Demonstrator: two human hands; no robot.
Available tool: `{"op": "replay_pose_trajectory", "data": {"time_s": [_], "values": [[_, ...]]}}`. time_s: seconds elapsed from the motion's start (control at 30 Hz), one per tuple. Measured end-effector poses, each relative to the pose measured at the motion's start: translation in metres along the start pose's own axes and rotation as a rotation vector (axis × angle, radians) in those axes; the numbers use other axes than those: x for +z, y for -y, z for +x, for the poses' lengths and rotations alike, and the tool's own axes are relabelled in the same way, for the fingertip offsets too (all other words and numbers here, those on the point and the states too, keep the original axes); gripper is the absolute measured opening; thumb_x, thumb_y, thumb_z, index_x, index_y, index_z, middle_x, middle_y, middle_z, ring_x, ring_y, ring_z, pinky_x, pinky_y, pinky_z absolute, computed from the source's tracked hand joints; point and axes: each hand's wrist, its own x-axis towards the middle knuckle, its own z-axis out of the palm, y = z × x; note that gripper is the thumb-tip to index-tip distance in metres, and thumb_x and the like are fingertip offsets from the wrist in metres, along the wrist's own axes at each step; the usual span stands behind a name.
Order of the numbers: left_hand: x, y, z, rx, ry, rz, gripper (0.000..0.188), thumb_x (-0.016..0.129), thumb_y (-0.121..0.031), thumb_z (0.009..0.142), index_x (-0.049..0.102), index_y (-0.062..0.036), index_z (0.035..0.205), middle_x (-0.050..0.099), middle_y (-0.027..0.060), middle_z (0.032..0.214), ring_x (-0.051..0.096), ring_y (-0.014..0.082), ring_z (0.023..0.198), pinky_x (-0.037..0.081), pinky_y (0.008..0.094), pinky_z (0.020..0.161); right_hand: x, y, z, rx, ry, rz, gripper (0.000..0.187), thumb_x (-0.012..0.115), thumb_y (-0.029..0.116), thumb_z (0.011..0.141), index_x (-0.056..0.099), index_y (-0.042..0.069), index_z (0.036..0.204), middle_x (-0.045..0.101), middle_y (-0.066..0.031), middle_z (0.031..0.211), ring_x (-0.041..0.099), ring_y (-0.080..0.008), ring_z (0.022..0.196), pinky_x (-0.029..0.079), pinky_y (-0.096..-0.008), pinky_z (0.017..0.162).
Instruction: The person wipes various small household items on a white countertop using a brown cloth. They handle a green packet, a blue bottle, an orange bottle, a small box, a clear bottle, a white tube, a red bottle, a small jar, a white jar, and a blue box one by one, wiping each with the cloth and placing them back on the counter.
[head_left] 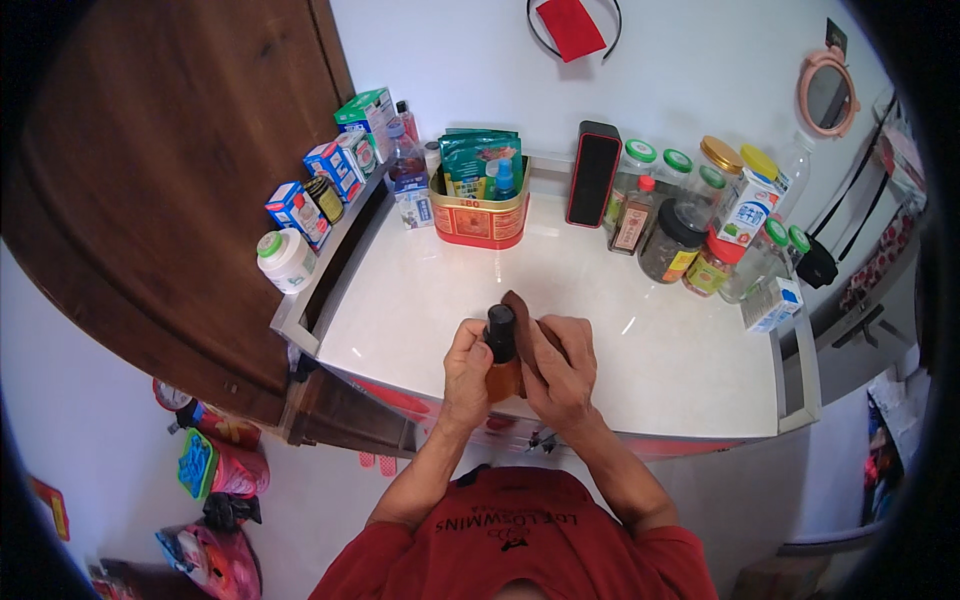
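Over the front edge of the white cabinet top (440,290), my left hand (466,372) is closed round an amber bottle (503,383) with a black cap (500,325). The bottle stands upright in my grip. My right hand (562,372) presses a brown cloth (524,335) against the bottle's right side, its fingers closed on the fabric. Part of the cloth rises beside the cap. The bottle's lower part is mostly hidden by my hands.
A red-gold tin (480,222) with green packets and a blue spray bottle stands at the back. Right of it are a black speaker (594,175) and several jars and bottles (672,240). Boxes and a white tub (287,262) line the left ledge, beside a dark wooden door (160,180).
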Motion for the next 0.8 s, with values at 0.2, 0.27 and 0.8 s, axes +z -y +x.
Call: {"op": "replay_pose_trajectory", "data": {"time_s": [0.2,0.27,0.8], "values": [[0.002,-0.011,-0.004,-0.121,0.120,-0.157,0.054,0.055,-0.051,0.091,0.048,-0.0021,0.113,0.060,0.0077,0.093,0.060,0.0156,0.088,0.051,0.0318,0.079,-0.023,-0.005,-0.028,0.921,0.022,0.627,0.023,0.054,0.007,0.090,0.062,-0.001,0.111,0.064,-0.0060,0.096,0.058,-0.0130,0.084,0.049,-0.0283,0.075],[0.002,-0.011,-0.004,-0.101,0.148,-0.144,0.049,0.055,-0.047,0.092,0.049,-0.0023,0.112,0.060,0.0064,0.092,0.060,0.0142,0.086,0.051,0.0308,0.077,-0.027,-0.002,-0.011,1.040,-0.251,0.945,0.026,0.054,0.007,0.090,0.061,-0.001,0.113,0.064,-0.0072,0.102,0.059,-0.0144,0.087,0.048,-0.0269,0.077],[0.019,-0.020,-0.007,-0.071,-0.043,-0.072,0.046,0.041,-0.048,0.097,0.045,-0.0056,0.115,0.059,0.0094,0.098,0.060,0.0160,0.082,0.053,0.0306,0.069,-0.015,0.006,0.001,0.805,-0.113,0.683,0.017,0.053,0.002,0.091,0.059,0.001,0.107,0.058,-0.0044,0.088,0.059,-0.0137,0.071,0.048,-0.0241,0.064]]}}
